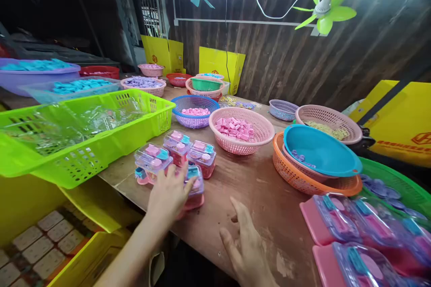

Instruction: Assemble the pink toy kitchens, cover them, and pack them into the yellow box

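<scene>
My left hand (170, 190) reaches over a group of small pink plastic boxes with clear lids. Its fingers and thumb bend around the left side of the nearest box (197, 195), partly hiding it. Close behind stand a left box (151, 158), a back box (177, 143) and a right box (203, 154), with pink and blue pieces showing under their lids. My right hand (244, 244) is over the table's front edge, fingers apart and thumb spread, holding nothing.
A lime-green crate (131, 136) of clear plastic parts borders the left. Behind the boxes is a pink basket (240, 148) of pink pieces. A blue basin (319, 150) sits on an orange basket (292, 177) at right. More pink boxes (336, 219) crowd the right front.
</scene>
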Tool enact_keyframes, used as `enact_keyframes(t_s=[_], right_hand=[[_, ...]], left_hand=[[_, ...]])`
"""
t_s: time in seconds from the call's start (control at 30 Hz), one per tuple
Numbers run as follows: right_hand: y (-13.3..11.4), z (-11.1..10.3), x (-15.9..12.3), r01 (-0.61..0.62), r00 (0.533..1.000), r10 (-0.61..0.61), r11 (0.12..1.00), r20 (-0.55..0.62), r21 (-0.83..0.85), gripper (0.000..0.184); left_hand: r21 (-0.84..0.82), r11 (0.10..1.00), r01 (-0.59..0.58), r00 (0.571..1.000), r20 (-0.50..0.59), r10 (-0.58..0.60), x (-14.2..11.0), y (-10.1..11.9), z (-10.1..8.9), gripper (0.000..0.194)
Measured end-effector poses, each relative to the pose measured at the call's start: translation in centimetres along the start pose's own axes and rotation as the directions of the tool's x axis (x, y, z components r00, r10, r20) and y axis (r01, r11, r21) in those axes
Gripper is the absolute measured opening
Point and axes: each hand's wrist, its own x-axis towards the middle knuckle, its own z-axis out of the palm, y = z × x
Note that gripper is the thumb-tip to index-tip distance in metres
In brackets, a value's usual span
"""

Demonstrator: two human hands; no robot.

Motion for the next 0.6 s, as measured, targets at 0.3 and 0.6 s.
enact_keyframes(t_s=[0.3,0.6], right_hand=[[3.0,-4.0,1.9,-0.202,0.976,0.203,0.979,0.079,-0.027,0.049],[5.4,-9.3,0.0,-0.299,0.936,0.335,0.918,0.107,-0.261,0.043]], left_hand=[[-0.774,0.631,-0.054,0.843,0.303,0.444,-3.8,7.3,4.8,0.118],[-0.92,0.378,0.102,0.848,0.279,0.45,-10.3,15.4,10.9,0.142]])
